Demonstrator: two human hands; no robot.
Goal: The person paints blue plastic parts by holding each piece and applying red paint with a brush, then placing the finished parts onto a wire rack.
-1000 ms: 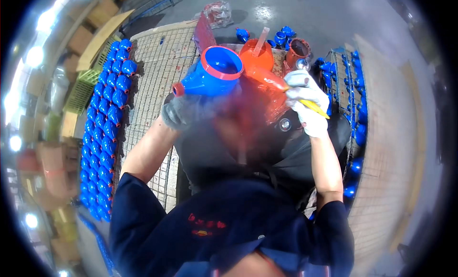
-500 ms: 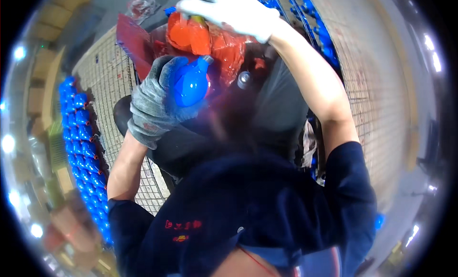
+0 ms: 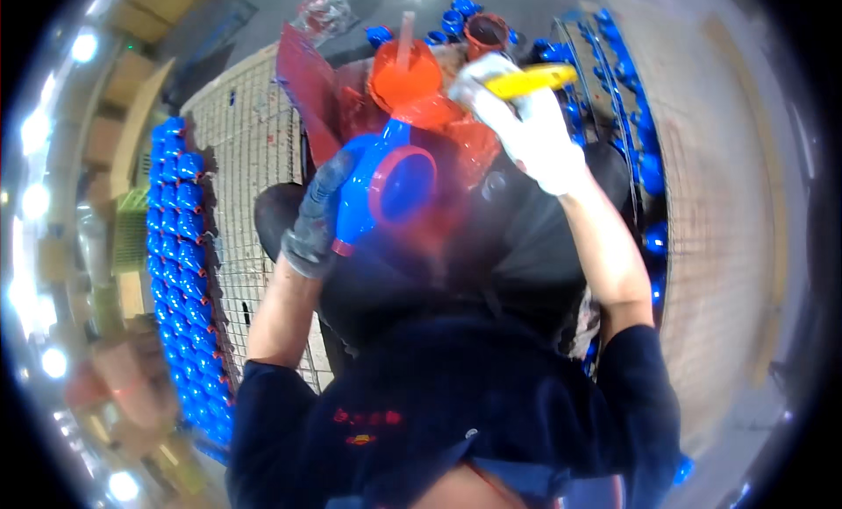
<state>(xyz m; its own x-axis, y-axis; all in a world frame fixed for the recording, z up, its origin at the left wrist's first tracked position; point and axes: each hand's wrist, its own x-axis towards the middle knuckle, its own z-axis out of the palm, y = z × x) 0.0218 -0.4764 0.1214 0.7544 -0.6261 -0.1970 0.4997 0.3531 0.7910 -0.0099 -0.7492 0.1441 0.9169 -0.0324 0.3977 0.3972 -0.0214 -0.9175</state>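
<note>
My left hand (image 3: pixel 317 213), in a grey glove, grips a glossy blue valve-like casting (image 3: pixel 361 196) by its left side. Its wide round opening, ringed in red, faces right, and a smaller red-edged end points down. The fingers behind it are partly hidden. To the right, my right hand (image 3: pixel 537 134), in a white glove, is closed round a yellow-handled brush (image 3: pixel 537 79); the glove hides the brush's working end. Just beyond the casting stands an orange-red paint container (image 3: pixel 399 86) with a translucent stick (image 3: pixel 406 40) upright in it.
Rows of blue castings (image 3: pixel 180 263) line the left side of a wire-mesh surface (image 3: pixel 250 149). A red board (image 3: pixel 307 92) stands left of the container. More blue pieces (image 3: pixel 647 171) lie along the right rack, near another mesh surface (image 3: pixel 715 246). A reddish-brown pot (image 3: pixel 487 34) sits at the back.
My right hand has moved right and nearer, away from the paint container, with the brush. My left hand has turned the casting so its red-ringed opening shows. The view has shifted too.
</note>
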